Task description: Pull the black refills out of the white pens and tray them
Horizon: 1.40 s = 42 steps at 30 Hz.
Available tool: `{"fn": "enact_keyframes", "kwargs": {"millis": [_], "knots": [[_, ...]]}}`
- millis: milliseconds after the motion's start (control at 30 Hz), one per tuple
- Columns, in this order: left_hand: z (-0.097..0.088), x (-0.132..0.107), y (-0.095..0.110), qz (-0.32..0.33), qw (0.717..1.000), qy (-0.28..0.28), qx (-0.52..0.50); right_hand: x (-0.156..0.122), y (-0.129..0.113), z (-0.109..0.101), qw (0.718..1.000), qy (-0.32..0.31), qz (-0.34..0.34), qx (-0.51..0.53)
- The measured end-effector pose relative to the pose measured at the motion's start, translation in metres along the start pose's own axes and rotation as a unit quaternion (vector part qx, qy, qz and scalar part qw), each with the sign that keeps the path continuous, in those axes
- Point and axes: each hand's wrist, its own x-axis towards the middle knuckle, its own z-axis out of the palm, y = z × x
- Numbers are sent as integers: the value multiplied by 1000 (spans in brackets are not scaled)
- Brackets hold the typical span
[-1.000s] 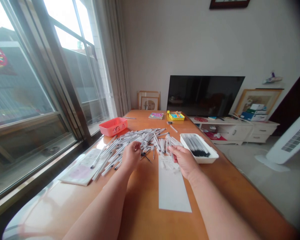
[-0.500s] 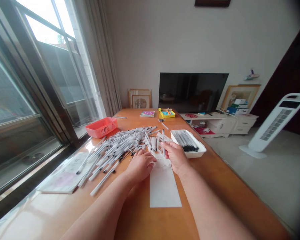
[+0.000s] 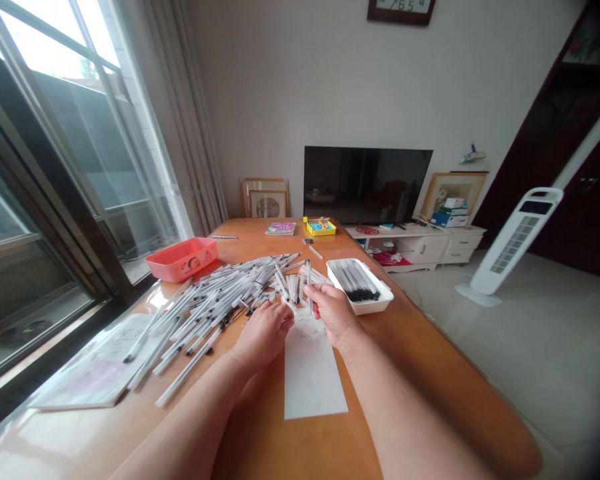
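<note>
A big heap of white pens [image 3: 220, 297] with black tips lies across the wooden table [image 3: 430, 373]. My left hand [image 3: 264, 333] rests with curled fingers at the near edge of the heap, by the top of a white paper strip [image 3: 311, 373]. My right hand [image 3: 330, 310] is closed on one pen [image 3: 309, 280] held upright above the strip's far end. A white tray [image 3: 360, 287] holding several dark-tipped pens stands just right of my right hand.
A red plastic tray [image 3: 183, 259] sits at the far left by the window. Papers [image 3: 100, 367] lie at the near left. A yellow box [image 3: 320, 227] and a small book [image 3: 281, 229] lie at the far end. A TV, a cabinet and a tower fan stand beyond.
My left hand came back from the heap toward the paper strip. My right hand now holds a pen upright. The camera swung right, shifting the scene leftward.
</note>
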Motion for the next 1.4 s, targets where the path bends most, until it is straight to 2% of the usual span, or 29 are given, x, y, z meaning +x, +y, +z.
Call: {"fn": "enact_keyframes", "kwargs": {"millis": [100,167,333,500,600,700,967,1133,1233,1400], "knots": [[0,1,-1,-47,990,49,-126,-1,-1,0,1000,-1,1,0],[-3,2,1,-87,964,61,-242,-1,-1,1,1000,-1,1,3],[-11,0,6,-199,843,73,-495,-4,-5,5,1000,8,-12,3],[-15,0,3,-265,723,84,-633,-9,-7,11,999,4,-44,-3],[-16,0,1,-292,673,87,-674,-11,-6,14,998,-6,-67,-10],[-15,0,0,-302,648,77,-695,-11,-4,15,995,-17,-96,-11],[-15,-2,7,-318,627,50,-710,-10,-1,17,993,-27,-113,-17],[-19,-4,14,-303,643,39,-702,-11,-1,16,993,-35,-110,-26],[-19,-5,17,-279,687,37,-670,-11,-3,15,994,-22,-103,-34],[-14,-5,24,-223,805,41,-548,-8,-3,11,997,12,-71,-25]]}}
